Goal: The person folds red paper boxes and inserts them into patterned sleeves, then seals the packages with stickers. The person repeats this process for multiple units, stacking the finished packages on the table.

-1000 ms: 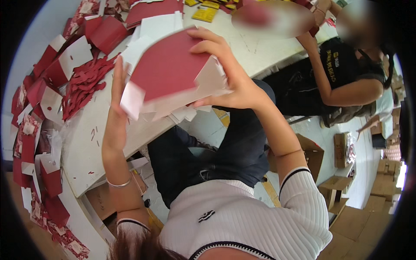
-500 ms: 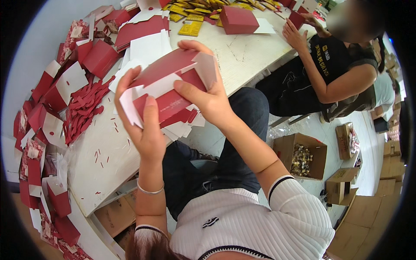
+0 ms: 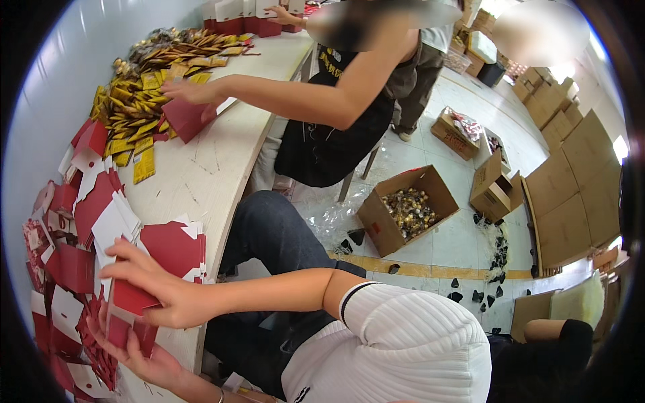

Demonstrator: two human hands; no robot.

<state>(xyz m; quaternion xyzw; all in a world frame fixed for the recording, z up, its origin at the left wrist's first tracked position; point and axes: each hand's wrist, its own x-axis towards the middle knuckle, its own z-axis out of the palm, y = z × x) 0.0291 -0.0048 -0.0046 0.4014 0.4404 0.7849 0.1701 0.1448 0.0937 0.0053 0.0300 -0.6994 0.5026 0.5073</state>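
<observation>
Between my two hands is a red folding carton [image 3: 133, 295] with pale inner flaps, held above the left part of the table. My right hand [image 3: 161, 289] grips its upper side, thumb toward the box and fingers over the far edge. From below, my left hand [image 3: 144, 363] supports the carton with its fingers spread along the near side. Just beyond lies a stack of flat red and white carton blanks [image 3: 173, 247]. Red ribbon-like strips [image 3: 101, 356] lie beside my left hand, partly hidden by it.
Folded red cartons [image 3: 74, 269] crowd the wall side. Yellow packets [image 3: 127, 101] are heaped farther along the white table [image 3: 201, 168]. A co-worker's arm reaches across to another red box [image 3: 185, 119]. On the floor stands a cardboard box [image 3: 379, 225] of small wrapped pieces, near scattered dark pieces.
My view has swung to the right. The carton, held up in front of me before, is now lower and nearer the table, still in both hands. The co-worker's arm now stretches over the table.
</observation>
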